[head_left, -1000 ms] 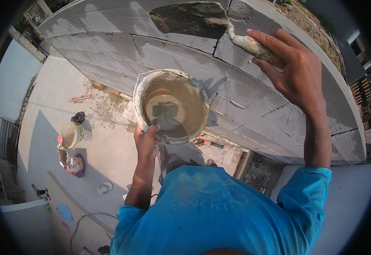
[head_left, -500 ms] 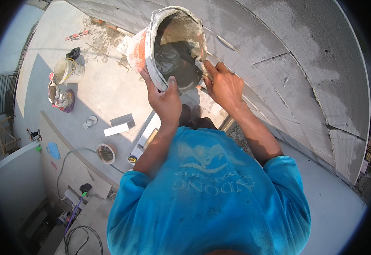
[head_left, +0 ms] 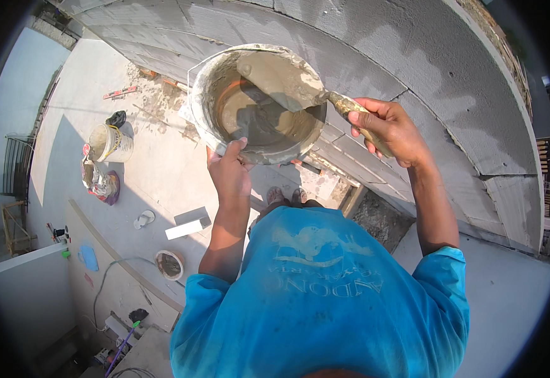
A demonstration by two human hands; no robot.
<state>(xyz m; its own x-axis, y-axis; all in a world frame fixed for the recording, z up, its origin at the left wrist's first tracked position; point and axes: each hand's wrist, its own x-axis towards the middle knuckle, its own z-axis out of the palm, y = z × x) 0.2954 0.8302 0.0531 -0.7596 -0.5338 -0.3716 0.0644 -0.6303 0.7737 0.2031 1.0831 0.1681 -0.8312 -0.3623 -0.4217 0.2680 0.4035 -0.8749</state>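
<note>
My left hand (head_left: 230, 175) grips the near rim of a mortar-crusted bucket (head_left: 207, 120), thumb over the edge and fingers underneath. Wet grey mortar (head_left: 268, 129) lies in the bottom of the bucket, which is tilted so its mouth faces me. My right hand (head_left: 385, 129) is closed round the handle of a trowel (head_left: 281, 85). The trowel's blade, smeared with mortar, reaches over the right rim into the upper part of the bucket. Part of the bucket's inside is in shadow.
A grey block wall (head_left: 407, 57) curves along the right side, close to the bucket. On the floor to the left stand a white bucket (head_left: 119, 145), an open bag (head_left: 102, 183) and a small pail (head_left: 170, 265). A white block (head_left: 188, 228) lies nearer.
The bucket has come lower and its mouth has turned more toward me. My right hand has moved right and down from the rim, and the trowel's handle and blade now show plainly.
</note>
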